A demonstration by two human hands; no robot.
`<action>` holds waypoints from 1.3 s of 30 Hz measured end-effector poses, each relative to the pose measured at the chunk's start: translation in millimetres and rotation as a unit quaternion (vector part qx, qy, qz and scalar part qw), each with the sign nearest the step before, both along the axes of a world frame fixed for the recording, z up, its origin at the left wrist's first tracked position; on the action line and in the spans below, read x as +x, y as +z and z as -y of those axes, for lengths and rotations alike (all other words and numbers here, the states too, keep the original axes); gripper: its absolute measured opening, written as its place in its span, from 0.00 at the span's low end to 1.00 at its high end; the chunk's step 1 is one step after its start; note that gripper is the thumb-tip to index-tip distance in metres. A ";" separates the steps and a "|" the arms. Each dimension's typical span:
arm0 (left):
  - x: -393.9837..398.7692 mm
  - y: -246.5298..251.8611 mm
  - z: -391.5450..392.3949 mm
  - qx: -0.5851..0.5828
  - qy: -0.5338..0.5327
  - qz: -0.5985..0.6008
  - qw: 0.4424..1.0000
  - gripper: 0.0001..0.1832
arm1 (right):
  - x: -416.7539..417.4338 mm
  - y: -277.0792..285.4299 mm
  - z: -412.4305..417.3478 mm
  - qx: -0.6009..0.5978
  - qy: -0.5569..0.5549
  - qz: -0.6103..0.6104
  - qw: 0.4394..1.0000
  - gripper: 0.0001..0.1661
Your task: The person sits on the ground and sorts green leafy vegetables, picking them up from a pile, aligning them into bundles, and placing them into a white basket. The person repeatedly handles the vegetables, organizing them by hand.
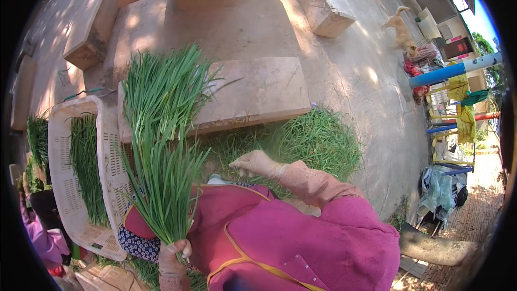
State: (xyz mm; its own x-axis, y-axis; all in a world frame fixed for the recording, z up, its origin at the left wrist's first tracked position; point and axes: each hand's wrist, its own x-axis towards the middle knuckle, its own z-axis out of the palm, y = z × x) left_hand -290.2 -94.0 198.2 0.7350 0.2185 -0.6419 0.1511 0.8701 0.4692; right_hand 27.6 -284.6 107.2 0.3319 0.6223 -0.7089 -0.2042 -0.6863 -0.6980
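Observation:
My left hand (174,252) is closed around the lower stems of a bunch of long green leaves (167,194), likely Chinese chives, held over my lap with its tips fanned away from me. Beyond it, a larger pile of the same leaves (159,89) lies on the left part of a low stone bench (258,89); the held tips overlap it. My right hand (256,164), in a pale thin glove, hovers above scattered trimmings in front of the bench. Its fingers are bent and hold nothing that I can see.
A white plastic crate (115,161) with leaves inside stands at left. A heap of green trimmings (323,141) lies on the ground at right. Another person in pink (44,238) is at far left. More stone benches (333,18) and a dog (400,32) are farther off.

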 end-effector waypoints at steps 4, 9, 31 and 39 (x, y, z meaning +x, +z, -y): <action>-6.0 1.2 -3.0 0.028 0.002 -0.033 0.999 0.30 | -2.7 -7.2 3.7 0.057 -0.063 -0.044 0.995 0.14; -12.5 0.8 -4.4 0.003 0.018 -0.022 1.000 0.28 | 0.0 -2.8 7.8 0.129 -0.100 -0.071 0.984 0.19; -16.6 12.5 6.2 0.044 -0.001 -0.066 0.997 0.40 | -65.7 92.3 -62.5 0.166 0.027 -0.093 0.981 0.18; -17.9 13.4 11.7 0.034 0.016 -0.079 0.996 0.36 | -79.5 69.6 -72.5 0.328 -0.026 0.175 0.928 0.10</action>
State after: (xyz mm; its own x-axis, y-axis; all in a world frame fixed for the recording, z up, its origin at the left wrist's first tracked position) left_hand -308.1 -105.7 211.6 0.6183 0.2883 -0.7312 0.1994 0.8423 0.5007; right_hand -51.9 -212.1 176.7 0.5128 0.8581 -0.0275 0.0920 -0.0868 -0.9920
